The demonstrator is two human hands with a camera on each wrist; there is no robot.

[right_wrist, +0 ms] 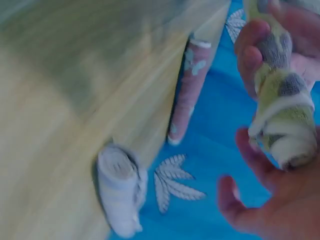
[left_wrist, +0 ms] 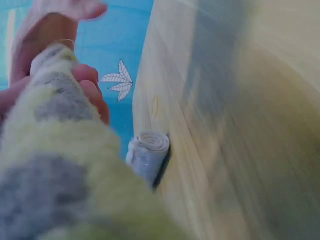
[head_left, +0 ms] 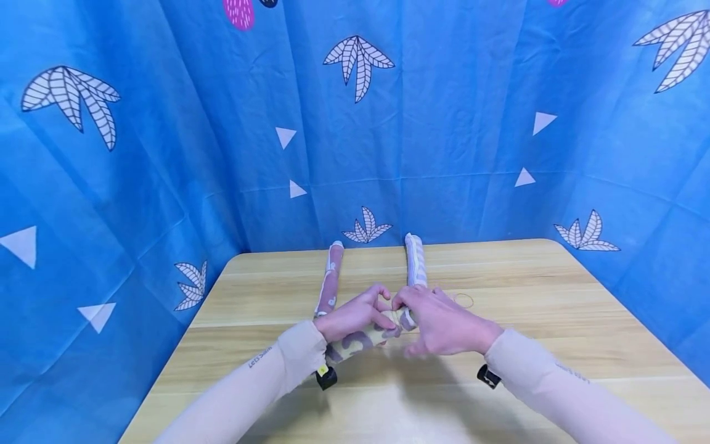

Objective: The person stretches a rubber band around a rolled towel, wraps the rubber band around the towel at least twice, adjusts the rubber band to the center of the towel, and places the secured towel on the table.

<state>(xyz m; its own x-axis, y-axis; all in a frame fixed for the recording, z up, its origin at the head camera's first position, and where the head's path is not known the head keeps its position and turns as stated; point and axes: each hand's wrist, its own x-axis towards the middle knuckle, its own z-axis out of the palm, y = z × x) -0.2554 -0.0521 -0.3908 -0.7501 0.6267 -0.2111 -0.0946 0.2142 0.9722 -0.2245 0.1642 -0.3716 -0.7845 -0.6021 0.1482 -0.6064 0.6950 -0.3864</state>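
Observation:
A yellow rolled towel (head_left: 355, 344) with grey patches is held at a slant above the table, its neck narrowed near the far end. My left hand (head_left: 355, 316) grips it, fingers curled round that neck in the right wrist view. Around the towel's end is my right hand (head_left: 444, 320), its thumb spread away and its fingers loosely bent; the right wrist view shows the palm (right_wrist: 290, 210) beside the end. A thin band (left_wrist: 62, 41) shows near the towel tip in the left wrist view; what it loops round is unclear.
Two more rolled towels lie toward the back of the wooden table (head_left: 277, 283): a mauve roll (head_left: 331, 277) left and a pale striped roll (head_left: 416, 262) right. A thin rubber band (head_left: 463, 300) lies right of the hands. Blue curtain (head_left: 444, 123) surrounds the table's back and sides.

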